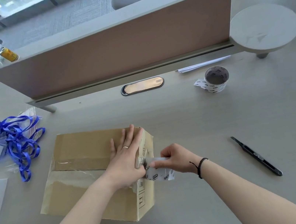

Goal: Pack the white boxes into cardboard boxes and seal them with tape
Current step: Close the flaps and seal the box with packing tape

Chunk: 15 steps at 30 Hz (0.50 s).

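Pale wood table [193, 124]: wide work surface carrying everything; a pinkish divider panel [113, 45] stands along its far side.
Cardboard box [84, 156]: closed, lying just in front of the person, flaps shut with clear tape across the top seam. No white boxes are visible; if any are packed, they are hidden inside.
Left hand [124, 154]: released and flat, fingers straight, pressing on the box top near its right edge, probably to hold the flaps down and steady the box.
Right hand [175, 157]: fingers curled, pinching a cut strip of tape [159, 176] against the box's right side, seemingly to seal that end.
Blue ribbons [14, 140]: a tangled heap at the left, well apart from the work.
Tape roll [215, 79]: white printed roll standing far right, its loose end trailing, within reach for another strip.
Utility knife [257, 156]: black, lying to the right of the box, likely kept there for cutting tape.
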Each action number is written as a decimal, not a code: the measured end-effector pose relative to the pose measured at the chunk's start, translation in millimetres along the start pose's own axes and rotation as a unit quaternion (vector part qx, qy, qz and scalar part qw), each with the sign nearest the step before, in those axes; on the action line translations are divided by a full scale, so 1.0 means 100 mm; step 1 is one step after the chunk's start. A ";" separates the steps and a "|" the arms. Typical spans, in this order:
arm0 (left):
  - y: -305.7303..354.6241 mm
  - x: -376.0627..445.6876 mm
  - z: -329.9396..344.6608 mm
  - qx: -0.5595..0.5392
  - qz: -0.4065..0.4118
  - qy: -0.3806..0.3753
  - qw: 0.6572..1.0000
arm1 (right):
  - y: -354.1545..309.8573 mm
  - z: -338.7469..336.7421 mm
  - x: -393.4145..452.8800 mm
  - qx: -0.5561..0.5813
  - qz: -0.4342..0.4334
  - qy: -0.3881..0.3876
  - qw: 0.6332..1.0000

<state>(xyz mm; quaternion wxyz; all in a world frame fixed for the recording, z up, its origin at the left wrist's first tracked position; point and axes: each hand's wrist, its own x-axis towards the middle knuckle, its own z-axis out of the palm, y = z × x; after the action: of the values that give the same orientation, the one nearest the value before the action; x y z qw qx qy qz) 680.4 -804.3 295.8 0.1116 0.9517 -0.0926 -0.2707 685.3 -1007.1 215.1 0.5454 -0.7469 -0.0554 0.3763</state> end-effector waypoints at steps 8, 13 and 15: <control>-0.09 -0.11 0.00 0.056 0.022 -0.040 0.997 | 0.08 0.16 -0.09 -0.003 0.003 -0.040 0.999; -0.05 -0.14 0.08 -0.007 0.013 0.011 1.000 | 0.11 0.15 -0.11 -0.008 0.014 -0.058 0.998; -0.03 -0.14 0.12 -0.071 -0.002 0.068 0.995 | 0.09 0.13 -0.14 -0.014 0.019 -0.061 0.998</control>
<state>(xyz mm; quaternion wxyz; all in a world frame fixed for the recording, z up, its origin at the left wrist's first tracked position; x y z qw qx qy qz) 662.9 -799.7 292.1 0.1840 0.9578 -0.0633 -0.2116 664.4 -1007.8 212.7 0.5234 -0.7308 -0.0795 0.4308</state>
